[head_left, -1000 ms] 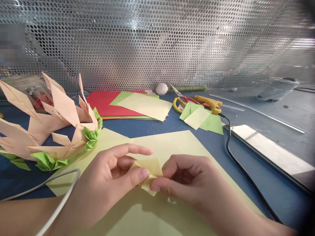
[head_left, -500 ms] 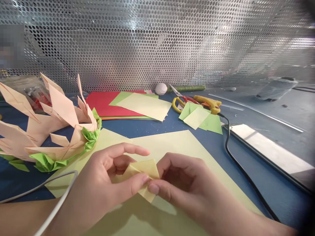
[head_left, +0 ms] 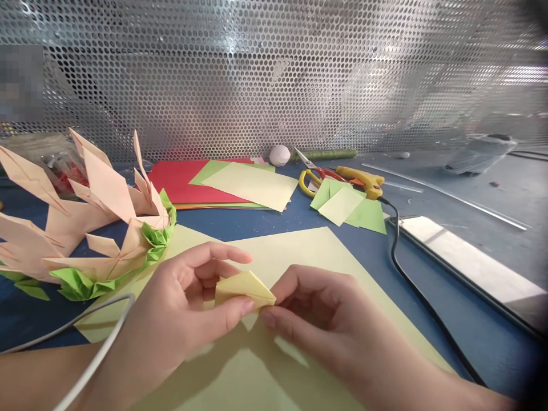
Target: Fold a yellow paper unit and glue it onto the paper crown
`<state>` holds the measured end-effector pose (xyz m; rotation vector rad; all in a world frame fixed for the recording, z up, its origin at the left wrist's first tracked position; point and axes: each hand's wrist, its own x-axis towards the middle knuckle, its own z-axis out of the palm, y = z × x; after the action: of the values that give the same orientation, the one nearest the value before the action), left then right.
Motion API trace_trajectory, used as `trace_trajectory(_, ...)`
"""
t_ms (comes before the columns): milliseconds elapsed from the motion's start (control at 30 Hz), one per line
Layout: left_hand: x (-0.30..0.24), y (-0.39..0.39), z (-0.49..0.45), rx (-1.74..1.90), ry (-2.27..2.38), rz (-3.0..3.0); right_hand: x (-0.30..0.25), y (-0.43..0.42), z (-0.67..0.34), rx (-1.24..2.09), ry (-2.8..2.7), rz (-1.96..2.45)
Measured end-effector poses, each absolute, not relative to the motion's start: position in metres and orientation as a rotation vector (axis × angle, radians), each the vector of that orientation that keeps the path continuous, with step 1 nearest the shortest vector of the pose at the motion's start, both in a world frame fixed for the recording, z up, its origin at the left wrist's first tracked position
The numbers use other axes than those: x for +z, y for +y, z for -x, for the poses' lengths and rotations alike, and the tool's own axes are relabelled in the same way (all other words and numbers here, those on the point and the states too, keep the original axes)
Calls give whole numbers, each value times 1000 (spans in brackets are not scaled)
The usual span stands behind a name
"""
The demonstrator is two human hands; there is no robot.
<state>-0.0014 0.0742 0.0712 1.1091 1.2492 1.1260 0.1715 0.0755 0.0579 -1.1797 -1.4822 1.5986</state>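
Note:
A small folded piece of yellow paper [head_left: 242, 288] is held between my two hands, above large pale yellow sheets [head_left: 308, 251]. My left hand [head_left: 188, 308] pinches its left part, thumb on the near face, index finger lifted away above it. At the paper's right corner, my right hand [head_left: 312, 319] grips with thumb and bent fingers. The paper's back, and some fingers behind it, are hidden. To the left stands a ring of folded peach paper [head_left: 107, 182] with crumpled green paper [head_left: 85, 282] along its base.
Behind lie red paper [head_left: 180, 180], a pale sheet [head_left: 252, 182], scissors [head_left: 307, 180], a yellow-handled tool [head_left: 363, 180] and small green paper pieces [head_left: 370, 216]. A phone [head_left: 471, 268] and black cable [head_left: 419, 297] lie right; a white cable [head_left: 100, 357] crosses my left wrist. A perforated metal screen [head_left: 274, 74] rises behind.
The yellow paper has turned in my fingers: its raised corner is now a lower peak, with a point toward my right hand. Both hands keep nearly the same place.

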Motion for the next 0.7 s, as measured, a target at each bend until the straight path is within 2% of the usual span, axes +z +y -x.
trace_trajectory(267, 70, 84, 16, 845, 1104, -1358, 58, 72, -170, 1550, -1572, 1172)
trace_trajectory(700, 69, 81, 14, 774, 1134, -1407, 59, 71, -174, 1509, -1540, 1123)
